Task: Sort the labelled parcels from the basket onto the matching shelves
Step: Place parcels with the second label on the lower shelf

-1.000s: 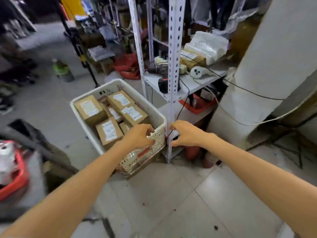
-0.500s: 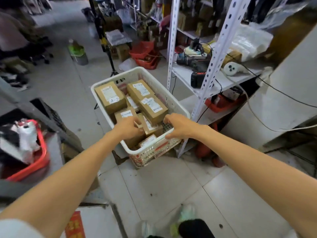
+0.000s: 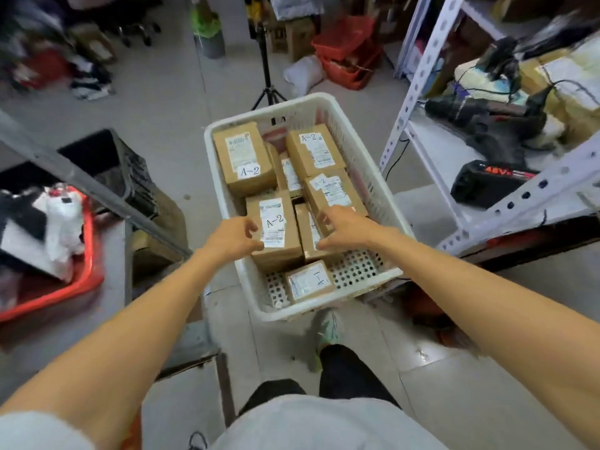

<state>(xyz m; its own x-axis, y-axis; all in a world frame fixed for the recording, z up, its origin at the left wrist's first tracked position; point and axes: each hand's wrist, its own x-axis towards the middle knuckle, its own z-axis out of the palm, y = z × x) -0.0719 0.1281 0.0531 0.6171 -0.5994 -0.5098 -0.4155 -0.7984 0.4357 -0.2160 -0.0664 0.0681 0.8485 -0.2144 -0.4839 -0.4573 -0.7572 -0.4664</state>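
Grey tiled floor (image 3: 168, 102), cluttered storeroom. White perforated plastic basket (image 3: 373, 177) sits centre, full of brown cardboard parcels (image 3: 243, 157); white metal shelving (image 3: 418, 76) stands right. Hands apart: left hand (image 3: 232, 238) pinches the left edge of the near parcel marked A-2 (image 3: 276, 228); right hand (image 3: 347, 230) curls over its right neighbour (image 3: 310, 235), grip unclear. Risks: a one-edge hold could tip the parcel, and mixed A-1/A-2 labels invite misfiling.

Black tripod stand (image 3: 267, 76) on grey tiled floor (image 3: 162, 102). Left of tripod: grey bin with green liner (image 3: 209, 37). Right of tripod: crumpled white bag (image 3: 305, 74), then stacked red plastic crates (image 3: 347, 56). Well nearer and left of tripod: red plastic tray (image 3: 85, 280), white clutter inside.
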